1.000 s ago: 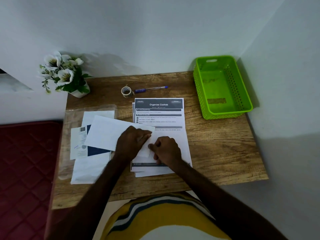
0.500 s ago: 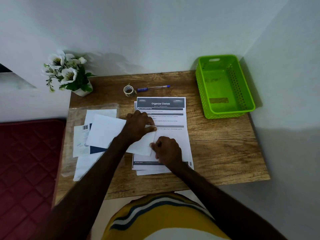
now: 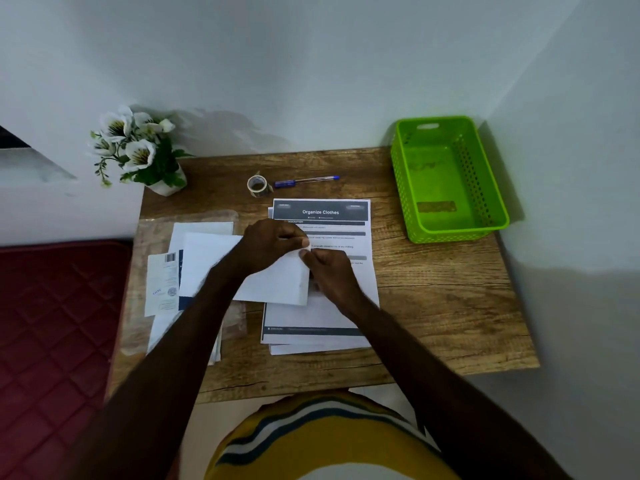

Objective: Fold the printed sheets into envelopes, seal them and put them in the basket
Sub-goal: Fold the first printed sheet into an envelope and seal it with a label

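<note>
- Two hands meet over one white envelope, which lies across the left part of the stack of printed sheets near the middle of the wooden table.
- Left hand rests on the envelope's upper edge, with thumb and fingertips pinching its upper right corner.
- Right hand has curled fingers at that same corner and along the right short edge; it seems to pinch the paper there, though the exact hold is hidden between the two hands.
- Long axis of the envelope runs left to right, tilted a little so the right end sits nearer the person; its right short edge is over the printed sheets, its left end reaches toward the loose pile of envelopes at the table's left side.
- Top printed sheet lies flat and unfolded, long axis running away from the person, heading at the far end.
- Progress, as I judge it, is at the very start: no sheet looks folded, nothing looks sealed, and the green basket at the far right corner holds no envelope.
- Whether the envelope is being opened cannot be told.
- Left to do: fold the sheets, slip them in, seal, and carry each one over to the basket.
- Tape roll and blue pen wait just beyond the sheets, untouched.
</note>
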Demonstrator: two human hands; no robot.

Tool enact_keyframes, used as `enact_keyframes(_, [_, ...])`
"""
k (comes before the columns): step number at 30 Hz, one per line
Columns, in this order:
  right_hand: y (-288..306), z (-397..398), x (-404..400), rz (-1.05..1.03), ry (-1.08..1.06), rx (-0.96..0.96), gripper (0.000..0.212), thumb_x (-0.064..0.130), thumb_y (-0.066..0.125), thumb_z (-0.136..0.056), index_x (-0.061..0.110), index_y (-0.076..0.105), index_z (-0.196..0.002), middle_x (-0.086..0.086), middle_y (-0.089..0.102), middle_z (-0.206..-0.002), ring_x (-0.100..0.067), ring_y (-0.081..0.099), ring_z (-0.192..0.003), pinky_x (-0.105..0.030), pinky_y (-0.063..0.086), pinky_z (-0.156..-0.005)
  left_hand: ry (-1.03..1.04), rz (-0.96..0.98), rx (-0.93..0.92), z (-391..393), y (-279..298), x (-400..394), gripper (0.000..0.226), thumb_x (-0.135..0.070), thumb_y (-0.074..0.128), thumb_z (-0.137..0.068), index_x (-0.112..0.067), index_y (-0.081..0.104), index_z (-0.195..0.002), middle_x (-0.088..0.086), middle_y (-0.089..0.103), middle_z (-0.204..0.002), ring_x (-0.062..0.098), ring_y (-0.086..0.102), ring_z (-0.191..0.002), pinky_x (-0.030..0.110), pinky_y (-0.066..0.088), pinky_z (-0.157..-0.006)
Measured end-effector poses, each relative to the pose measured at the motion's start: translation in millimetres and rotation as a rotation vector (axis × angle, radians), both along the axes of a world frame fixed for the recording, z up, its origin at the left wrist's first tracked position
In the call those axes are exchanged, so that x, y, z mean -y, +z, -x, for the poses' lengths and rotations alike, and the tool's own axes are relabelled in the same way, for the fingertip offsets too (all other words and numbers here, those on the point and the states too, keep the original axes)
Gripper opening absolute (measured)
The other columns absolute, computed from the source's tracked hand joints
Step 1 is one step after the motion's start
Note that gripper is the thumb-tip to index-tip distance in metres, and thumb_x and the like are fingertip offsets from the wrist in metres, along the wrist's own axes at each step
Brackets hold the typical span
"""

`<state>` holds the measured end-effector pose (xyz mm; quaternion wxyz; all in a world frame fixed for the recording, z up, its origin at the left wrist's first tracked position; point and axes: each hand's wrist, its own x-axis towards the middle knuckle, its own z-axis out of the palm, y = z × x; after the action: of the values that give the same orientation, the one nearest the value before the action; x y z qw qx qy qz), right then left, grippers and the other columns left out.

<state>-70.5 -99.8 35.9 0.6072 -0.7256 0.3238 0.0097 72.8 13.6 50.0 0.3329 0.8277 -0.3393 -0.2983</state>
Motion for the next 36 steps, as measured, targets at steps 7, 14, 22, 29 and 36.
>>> enact_keyframes(7, [-1.8, 7.9, -3.3, -0.169, -0.033, 0.077, 0.033, 0.028, 0.061, -0.102, -0.003, 0.072, -0.107, -0.017, 0.075, -0.104, -0.031, 0.074, -0.092, -0.047, 0.064, -0.077, 0.051, 0.025, -0.005, 3.0, 1.3, 1.5, 0.021, -0.030, 0.072, -0.095, -0.016, 0.079, -0.109, 0.002, 0.075, -0.118, 0.015, 0.068, -0.105, 0.033, 0.055, -0.093])
enact_keyframes(14, [-7.0, 20.5, -9.7, -0.195, -0.009, 0.023, 0.031, 0.026, 0.064, -0.101, -0.002, 0.075, -0.108, -0.023, 0.074, -0.105, -0.037, 0.073, -0.089, -0.050, 0.064, -0.075, 0.051, 0.027, 0.073, -7.6, 9.2, 4.7, 0.021, -0.029, 0.071, -0.095, -0.016, 0.079, -0.110, 0.001, 0.077, -0.115, 0.008, 0.067, -0.096, 0.026, 0.054, -0.082])
enact_keyframes(22, [-4.5, 23.5, -16.3, -0.290, 0.038, 0.044, 0.031, 0.024, 0.059, -0.104, -0.002, 0.071, -0.117, -0.019, 0.076, -0.103, -0.021, 0.072, -0.076, -0.030, 0.063, -0.064, 0.067, 0.024, 0.099, -10.9, 18.8, 6.5, 0.021, -0.031, 0.070, -0.096, -0.016, 0.079, -0.107, 0.002, 0.077, -0.112, 0.017, 0.070, -0.093, 0.047, 0.058, -0.087])
enact_keyframes(29, [-1.3, 26.8, -17.0, -0.381, 0.052, 0.053, 0.029, 0.021, 0.056, -0.105, 0.000, 0.068, -0.121, -0.005, 0.078, -0.092, -0.016, 0.073, -0.074, -0.029, 0.063, -0.064, 0.082, 0.002, 0.114, -9.1, 17.9, 10.7, 0.022, -0.031, 0.070, -0.096, -0.016, 0.079, -0.110, 0.003, 0.077, -0.114, 0.017, 0.069, -0.095, 0.046, 0.057, -0.090])
enact_keyframes(36, [1.9, 32.2, -15.0, -0.478, 0.032, 0.054, 0.029, 0.019, 0.054, -0.106, 0.002, 0.066, -0.127, -0.004, 0.080, -0.093, -0.019, 0.076, -0.081, -0.030, 0.064, -0.069, 0.061, 0.016, 0.112, -7.2, 16.7, 14.4, 0.020, -0.028, 0.071, -0.095, -0.017, 0.079, -0.109, 0.001, 0.077, -0.112, 0.010, 0.068, -0.092, 0.037, 0.057, -0.087])
